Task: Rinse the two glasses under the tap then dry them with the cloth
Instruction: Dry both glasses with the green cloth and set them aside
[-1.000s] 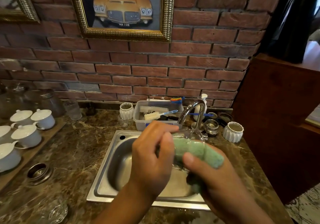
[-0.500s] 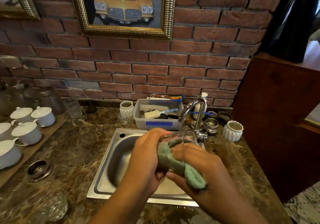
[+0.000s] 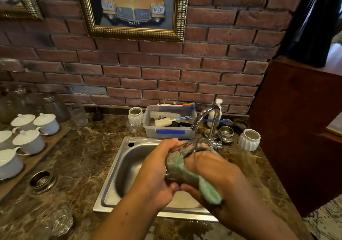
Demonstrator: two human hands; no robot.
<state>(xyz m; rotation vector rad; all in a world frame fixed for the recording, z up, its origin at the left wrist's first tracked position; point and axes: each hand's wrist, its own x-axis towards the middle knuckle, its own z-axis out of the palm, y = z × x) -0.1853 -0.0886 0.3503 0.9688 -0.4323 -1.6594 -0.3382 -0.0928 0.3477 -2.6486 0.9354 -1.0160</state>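
Both hands are over the sink (image 3: 111,189), just near of the tap (image 3: 207,115). The left hand (image 3: 157,173) is curled round a clear glass (image 3: 194,144) and grips it, tilted. The right hand (image 3: 216,171) is clenched on a green cloth (image 3: 209,189), which is pressed against the glass, its loose end trailing to the near right. A second glass (image 3: 62,221), blurred, stands on the marble counter (image 3: 83,156) at near left, well apart from the sink
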